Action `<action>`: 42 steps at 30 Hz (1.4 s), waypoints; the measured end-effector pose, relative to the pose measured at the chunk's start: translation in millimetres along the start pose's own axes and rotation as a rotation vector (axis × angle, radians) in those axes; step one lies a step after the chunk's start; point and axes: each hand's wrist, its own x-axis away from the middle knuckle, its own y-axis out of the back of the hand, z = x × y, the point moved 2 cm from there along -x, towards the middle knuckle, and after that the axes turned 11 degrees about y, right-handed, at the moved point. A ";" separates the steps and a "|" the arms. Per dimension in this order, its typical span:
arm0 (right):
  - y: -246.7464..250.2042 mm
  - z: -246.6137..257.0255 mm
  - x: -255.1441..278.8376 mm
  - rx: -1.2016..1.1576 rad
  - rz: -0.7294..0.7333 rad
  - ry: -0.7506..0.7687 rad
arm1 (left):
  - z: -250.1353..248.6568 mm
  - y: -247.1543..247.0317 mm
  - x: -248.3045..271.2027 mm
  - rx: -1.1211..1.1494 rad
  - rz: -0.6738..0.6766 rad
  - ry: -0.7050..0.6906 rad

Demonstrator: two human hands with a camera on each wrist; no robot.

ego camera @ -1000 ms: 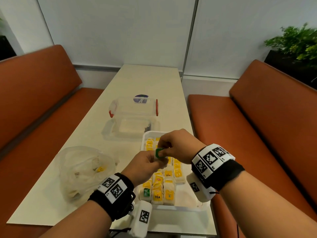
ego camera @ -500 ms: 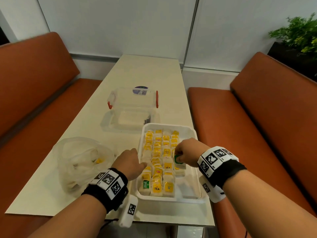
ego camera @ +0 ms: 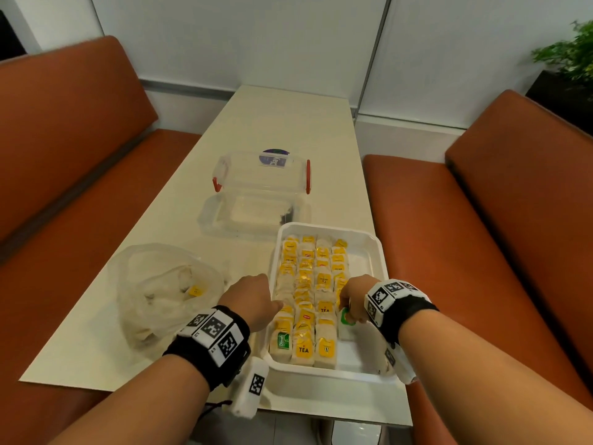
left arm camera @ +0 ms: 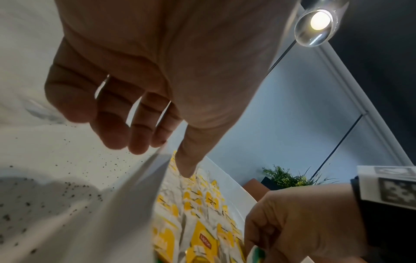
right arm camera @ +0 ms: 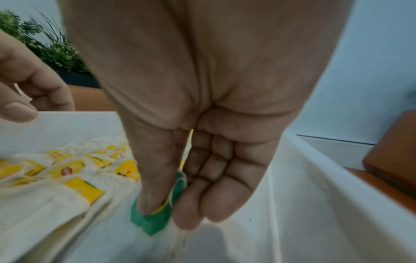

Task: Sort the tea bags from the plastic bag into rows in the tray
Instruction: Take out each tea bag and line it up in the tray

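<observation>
A white tray near the table's front edge holds rows of yellow-tagged tea bags. My right hand is low in the tray's right part. It pinches a green-tagged tea bag between thumb and fingers, its pouch hanging onto the tray floor. My left hand straddles the tray's left wall, with fingers loosely curled outside and the thumb over the tea bags, holding nothing. A crumpled clear plastic bag with a few tea bags lies to the left of the tray.
An open clear container with red latches stands behind the tray, a clear lid in front of it. Orange benches flank the narrow table. Dark tea crumbs dot the table beside the tray.
Both hands were together above the tray on the green-tagged bag. The left hand let go and dropped to the tray's left wall; the right hand brought the bag down into the tray's right side.
</observation>
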 end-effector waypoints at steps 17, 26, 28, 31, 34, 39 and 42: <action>23.4 5.7 12.8 -0.205 -0.392 0.006 | -4.3 27.5 24.9 0.095 -0.011 -0.031; 35.1 67.1 49.0 -0.358 -0.636 0.290 | 72.2 75.2 59.2 0.070 -0.238 0.114; 35.9 82.4 48.9 -0.365 -0.641 0.327 | 100.8 78.3 51.3 -0.037 -0.235 0.193; 35.6 110.0 41.7 -0.370 -0.617 0.387 | 124.4 77.6 35.2 -0.162 -0.200 0.158; 36.9 140.5 28.0 -0.359 -0.608 0.432 | 127.4 72.8 15.6 -0.226 -0.151 0.021; 36.6 186.7 0.7 -0.405 -0.639 0.366 | 141.3 71.1 -13.5 -0.325 -0.052 -0.066; 33.8 207.1 -15.9 -0.430 -0.575 0.331 | 147.9 63.4 -13.5 -0.323 0.058 -0.048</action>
